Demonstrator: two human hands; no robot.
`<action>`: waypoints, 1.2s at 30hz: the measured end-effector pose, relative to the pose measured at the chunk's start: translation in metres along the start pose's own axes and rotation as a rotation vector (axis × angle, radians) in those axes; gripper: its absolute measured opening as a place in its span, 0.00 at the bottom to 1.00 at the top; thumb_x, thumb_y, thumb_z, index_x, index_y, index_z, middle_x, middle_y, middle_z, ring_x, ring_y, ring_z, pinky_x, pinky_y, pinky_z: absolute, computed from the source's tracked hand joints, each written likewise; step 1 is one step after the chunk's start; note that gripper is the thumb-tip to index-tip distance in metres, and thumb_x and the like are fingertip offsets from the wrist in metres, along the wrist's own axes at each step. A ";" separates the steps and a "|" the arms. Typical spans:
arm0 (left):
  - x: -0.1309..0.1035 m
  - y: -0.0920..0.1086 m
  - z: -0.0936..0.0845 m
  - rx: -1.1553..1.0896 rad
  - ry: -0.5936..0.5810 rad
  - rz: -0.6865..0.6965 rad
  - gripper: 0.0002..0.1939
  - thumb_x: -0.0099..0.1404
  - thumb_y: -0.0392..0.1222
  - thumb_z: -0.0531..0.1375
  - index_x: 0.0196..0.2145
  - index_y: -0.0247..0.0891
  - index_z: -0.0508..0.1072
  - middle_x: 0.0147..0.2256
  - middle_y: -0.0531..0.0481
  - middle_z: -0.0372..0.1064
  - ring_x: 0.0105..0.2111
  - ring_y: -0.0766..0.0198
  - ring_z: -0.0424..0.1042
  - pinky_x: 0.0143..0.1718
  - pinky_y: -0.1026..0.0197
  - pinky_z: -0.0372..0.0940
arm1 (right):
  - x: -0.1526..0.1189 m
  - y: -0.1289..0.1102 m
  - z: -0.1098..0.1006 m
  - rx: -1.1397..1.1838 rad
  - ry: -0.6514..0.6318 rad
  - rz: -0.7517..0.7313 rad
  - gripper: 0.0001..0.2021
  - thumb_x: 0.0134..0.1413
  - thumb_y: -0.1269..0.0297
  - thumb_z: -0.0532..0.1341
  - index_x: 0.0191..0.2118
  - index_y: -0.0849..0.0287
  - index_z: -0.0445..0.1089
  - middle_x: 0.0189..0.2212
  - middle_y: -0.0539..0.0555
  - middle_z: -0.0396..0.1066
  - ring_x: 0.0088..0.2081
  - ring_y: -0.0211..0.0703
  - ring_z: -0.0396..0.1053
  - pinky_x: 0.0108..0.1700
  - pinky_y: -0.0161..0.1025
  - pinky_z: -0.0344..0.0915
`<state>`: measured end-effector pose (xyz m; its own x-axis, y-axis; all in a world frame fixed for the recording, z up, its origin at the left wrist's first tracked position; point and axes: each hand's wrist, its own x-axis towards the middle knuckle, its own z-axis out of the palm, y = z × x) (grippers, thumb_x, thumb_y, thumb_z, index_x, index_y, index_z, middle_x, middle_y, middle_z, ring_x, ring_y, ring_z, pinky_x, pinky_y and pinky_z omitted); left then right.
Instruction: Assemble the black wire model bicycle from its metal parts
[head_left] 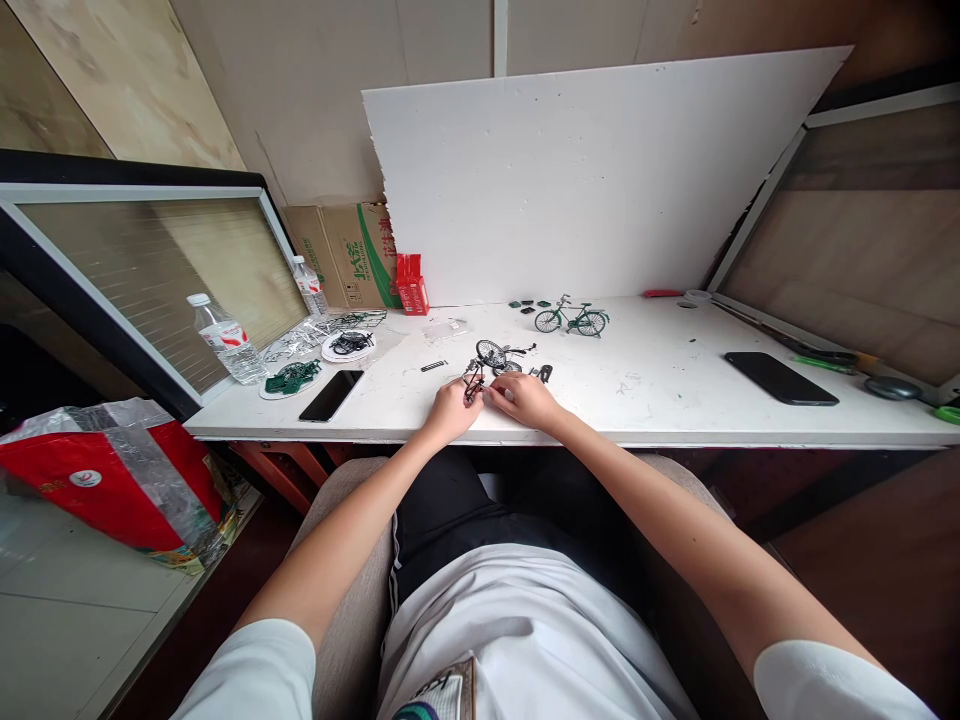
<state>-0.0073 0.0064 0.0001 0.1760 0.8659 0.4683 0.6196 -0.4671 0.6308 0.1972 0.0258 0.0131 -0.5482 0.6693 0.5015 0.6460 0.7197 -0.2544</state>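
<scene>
Near the front edge of the white table (660, 400), my left hand (452, 410) is closed on a small black bicycle part (474, 385). My right hand (525, 398) is closed beside it, its fingertips at the same part; whether they grip it too is hard to tell. Just behind my hands lie black model wheels (491, 353) and thin black pieces (521, 350). A small black piece (545, 373) lies right of my right hand, and a narrow black strip (434, 366) lies behind my left. Farther back stands a green model bicycle (573, 318).
Left are a phone (331, 396), green parts (292, 377), a plate of black parts (349, 344) and water bottles (227, 340). A red box (412, 284) stands before a white board (600, 180). Another phone (780, 378) and a mouse (892, 388) lie right.
</scene>
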 end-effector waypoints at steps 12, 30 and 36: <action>0.000 -0.001 0.002 0.051 0.005 0.028 0.15 0.69 0.38 0.60 0.52 0.37 0.79 0.41 0.43 0.80 0.30 0.62 0.72 0.41 0.59 0.71 | 0.001 -0.001 -0.001 -0.013 0.007 -0.009 0.16 0.72 0.58 0.56 0.36 0.59 0.75 0.34 0.57 0.76 0.36 0.44 0.71 0.37 0.37 0.59; 0.000 -0.002 0.003 0.099 -0.001 0.044 0.14 0.69 0.37 0.59 0.51 0.37 0.78 0.40 0.43 0.79 0.32 0.61 0.73 0.42 0.58 0.71 | 0.001 -0.001 -0.001 -0.016 0.000 0.002 0.16 0.72 0.58 0.56 0.36 0.59 0.76 0.34 0.58 0.77 0.36 0.45 0.71 0.38 0.37 0.59; -0.003 0.001 0.004 0.151 0.014 0.124 0.13 0.69 0.34 0.58 0.49 0.37 0.78 0.41 0.43 0.79 0.36 0.58 0.76 0.44 0.58 0.70 | 0.001 0.000 0.001 -0.027 -0.011 0.019 0.17 0.73 0.57 0.56 0.38 0.59 0.77 0.34 0.58 0.78 0.36 0.45 0.72 0.37 0.38 0.58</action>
<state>-0.0043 0.0037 -0.0027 0.2484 0.8004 0.5456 0.7014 -0.5371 0.4686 0.1966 0.0267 0.0124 -0.5416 0.6846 0.4878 0.6699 0.7020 -0.2415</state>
